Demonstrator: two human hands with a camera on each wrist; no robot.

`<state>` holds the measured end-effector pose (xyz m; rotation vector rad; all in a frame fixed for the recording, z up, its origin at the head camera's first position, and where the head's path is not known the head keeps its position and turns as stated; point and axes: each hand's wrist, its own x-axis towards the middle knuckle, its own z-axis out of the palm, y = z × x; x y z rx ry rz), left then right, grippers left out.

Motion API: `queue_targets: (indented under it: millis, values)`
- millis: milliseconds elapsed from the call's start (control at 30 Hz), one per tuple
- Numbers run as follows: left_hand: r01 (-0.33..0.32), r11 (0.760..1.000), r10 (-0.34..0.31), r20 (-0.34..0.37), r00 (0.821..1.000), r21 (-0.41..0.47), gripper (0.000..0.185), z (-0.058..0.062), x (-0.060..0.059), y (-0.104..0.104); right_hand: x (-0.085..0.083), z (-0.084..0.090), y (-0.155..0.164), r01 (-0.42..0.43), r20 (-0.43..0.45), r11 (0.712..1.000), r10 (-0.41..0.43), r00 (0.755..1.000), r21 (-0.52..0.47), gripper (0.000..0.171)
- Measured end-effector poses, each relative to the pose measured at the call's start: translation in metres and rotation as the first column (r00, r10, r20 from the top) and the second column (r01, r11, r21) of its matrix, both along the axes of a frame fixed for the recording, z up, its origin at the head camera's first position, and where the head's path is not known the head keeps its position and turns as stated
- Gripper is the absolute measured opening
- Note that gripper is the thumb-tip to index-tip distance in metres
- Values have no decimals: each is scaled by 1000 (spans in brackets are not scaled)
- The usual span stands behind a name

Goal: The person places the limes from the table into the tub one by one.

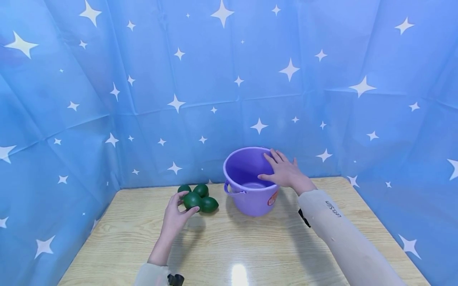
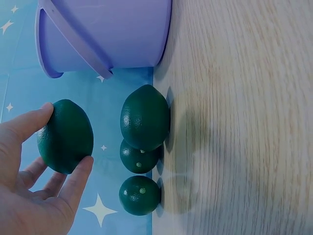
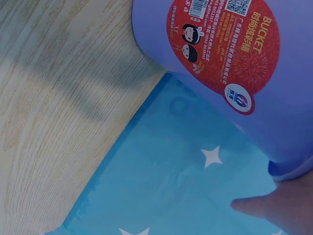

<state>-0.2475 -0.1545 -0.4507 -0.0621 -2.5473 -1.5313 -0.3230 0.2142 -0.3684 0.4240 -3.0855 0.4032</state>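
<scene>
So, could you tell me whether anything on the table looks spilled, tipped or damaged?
Nothing stands out. The purple bucket stands upright under the right hand, and the left hand holds one green fruit beside three others.

I have one dark green lime point(image 1: 192, 200) pinched between my thumb and fingertips, lifted just off the wooden table. It is smooth, glossy and oval, with slightly pointed ends. In the left wrist view it sits clear of the other limes, with blue backdrop showing between them.

Three more limes point(image 1: 202, 197) lie in a tight cluster on the table right behind it: a large oval one point(image 2: 145, 117) nearest the bucket and two smaller round ones beside it, touching.

The purple plastic bucket point(image 1: 250, 196) stands upright just right of the limes, open and empty, its handle folded down. A red oval label is on its side.
</scene>
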Motion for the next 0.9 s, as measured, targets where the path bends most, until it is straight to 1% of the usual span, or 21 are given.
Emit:
queue_targets:
  millis: [233,900]
  values:
    - [9,1000,-9,-11,1000,11,66,0,-1,0,-1,-1,0,2,4,1000,-2,1000,1,91]
    - [20,999,-19,-20,1000,34,64,3,0,3,-3,-3,1,5,5,1000,-5,1000,-3,91]
